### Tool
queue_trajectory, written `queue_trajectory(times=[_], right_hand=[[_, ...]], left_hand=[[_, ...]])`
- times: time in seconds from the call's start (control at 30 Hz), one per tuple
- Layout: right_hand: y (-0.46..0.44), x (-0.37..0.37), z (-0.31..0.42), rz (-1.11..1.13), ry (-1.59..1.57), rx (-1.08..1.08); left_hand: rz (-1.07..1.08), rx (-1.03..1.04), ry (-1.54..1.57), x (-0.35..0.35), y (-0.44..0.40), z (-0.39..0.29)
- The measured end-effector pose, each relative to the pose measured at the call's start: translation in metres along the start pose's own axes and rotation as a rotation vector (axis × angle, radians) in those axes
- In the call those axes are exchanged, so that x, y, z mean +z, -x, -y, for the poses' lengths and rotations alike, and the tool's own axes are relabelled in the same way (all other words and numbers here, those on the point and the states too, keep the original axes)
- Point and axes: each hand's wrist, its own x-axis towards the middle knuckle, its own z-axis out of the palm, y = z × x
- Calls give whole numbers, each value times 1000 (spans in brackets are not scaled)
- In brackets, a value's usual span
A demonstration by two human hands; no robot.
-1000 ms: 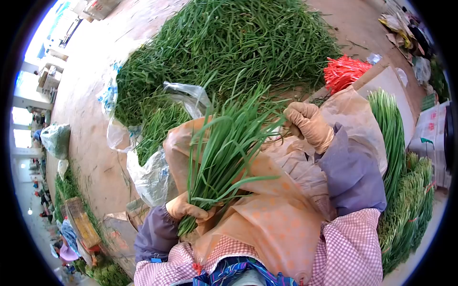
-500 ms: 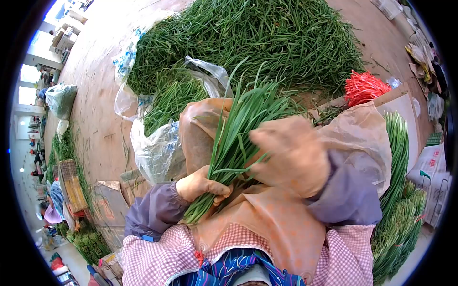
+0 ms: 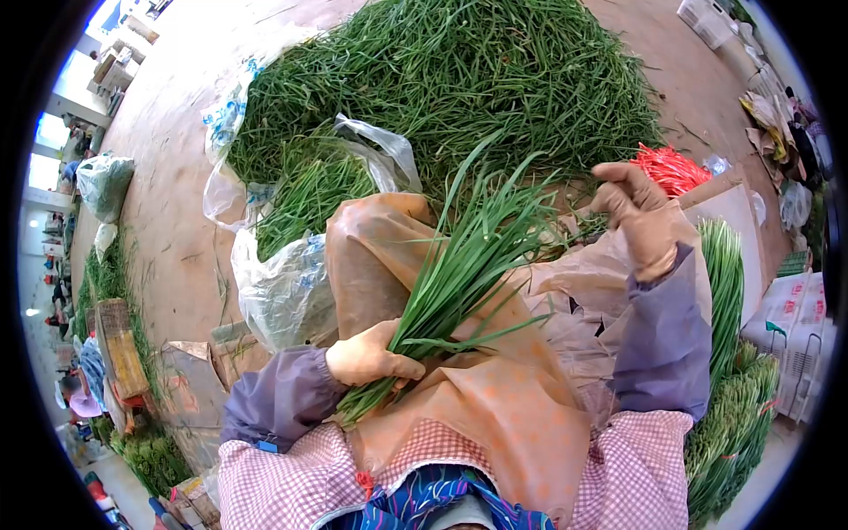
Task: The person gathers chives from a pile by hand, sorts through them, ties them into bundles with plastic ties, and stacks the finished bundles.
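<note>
My gloved left hand is closed around the lower end of a bunch of long green leafy stalks, held above my lap over the orange-dotted plastic apron. The leaves fan out up and to the right. My gloved right hand is raised to the right of the bunch, apart from it, fingers spread and partly curled, with nothing visible in them. Beyond both hands lies a large heap of green stalks.
Red ties lie beside a cardboard edge on the right. Neat green bundles stack at my right side. A plastic bag holds more stalks at the left. White crates stand far right.
My right hand first swept left to the bunch, then moved away up and to the right. My left hand has kept hold of the bunch.
</note>
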Motion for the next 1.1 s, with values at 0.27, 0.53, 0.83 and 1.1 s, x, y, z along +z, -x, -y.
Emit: queue_trajectory(times=[0.27, 0.53, 0.83, 1.1], right_hand=[[3, 53, 30, 298, 79, 319], [-12, 66, -9, 356, 344, 79], [-12, -13, -10, -220, 821, -554], [72, 143, -22, 348, 511, -995]], left_hand=[[-48, 0, -44, 6, -1, -1], [-65, 25, -110, 3, -2, 5], [-57, -88, 133, 4, 0, -17], [-140, 391, -595, -33, -60, 19]])
